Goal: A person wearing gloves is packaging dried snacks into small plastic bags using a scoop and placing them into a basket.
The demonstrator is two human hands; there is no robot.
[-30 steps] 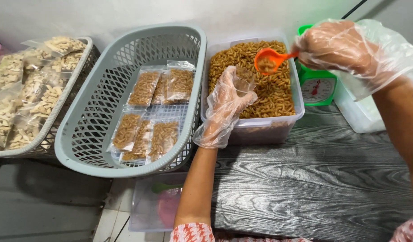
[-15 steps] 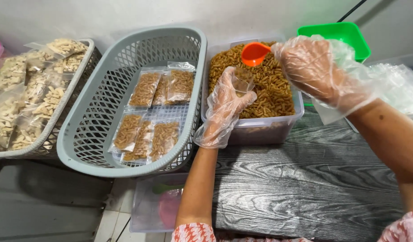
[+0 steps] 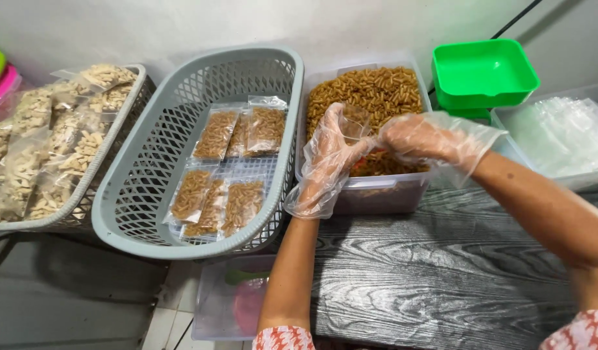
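fingers, left hand (image 3: 329,152): pinching small clear bag (image 3: 354,121)
fingers, right hand (image 3: 417,138): curled, grip unclear
below: snack tub (image 3: 376,188) on bench (image 3: 441,272)

Both hands wear loose, clear disposable plastic gloves that crinkle and catch the light. The glove on the left hand (image 3: 328,155) sags in a baggy cuff around the wrist; the one on the right hand (image 3: 419,137) flares out in a wide, wrinkled cuff past the wrist. Both forearms are bare below the gloves. At the bottom edge, short sleeves of orange-red cloth with a white pattern show on each arm.
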